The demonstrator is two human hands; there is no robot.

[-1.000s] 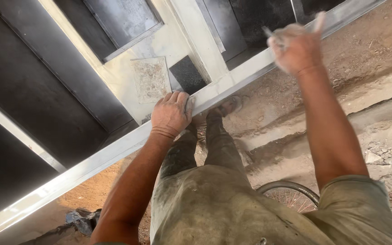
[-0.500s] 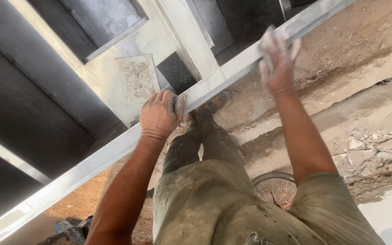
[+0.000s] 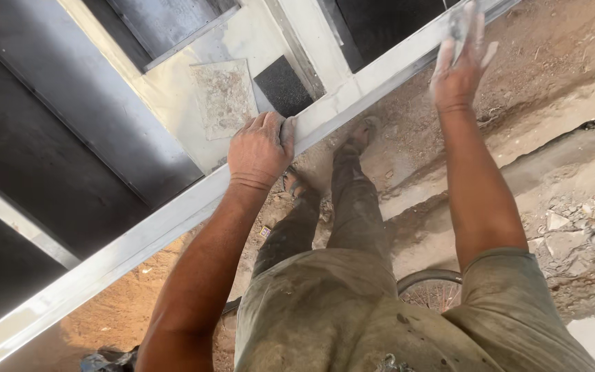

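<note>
Across the middle of the head view, a long pale metal bar [image 3: 173, 220] ran on a diagonal, its long axis from lower left to upper right, lying over a framed panel of dark sheets [image 3: 49, 138] and pale rails [image 3: 173, 89]. The left hand [image 3: 259, 148] sat on the bar near its midpoint, fingers curled over the far edge and clenched on it; something small and dark at the thumb side could not be identified. The right hand [image 3: 459, 65] lay further up the same bar toward the upper right end, palm down, fingers spread and flat, pressing but not closed round it. Both hands touched the bar; the left was the nearer to the body, the right at fuller reach. The long stretch of bar at lower left carried no hand.

Just beyond the left hand, a pale mottled square sheet [image 3: 225, 96] lay on the panel, with a smaller black rough-surfaced square [image 3: 284, 86] beside it to the right. No label or sign was legible.

Below the bar, the person's legs in dusty trousers [image 3: 325, 227] stood on bare earth [image 3: 552, 41]. Broken rubble [image 3: 580, 227] lay to the right, and a spoked wheel rim [image 3: 428, 289] showed near the right knee.
</note>
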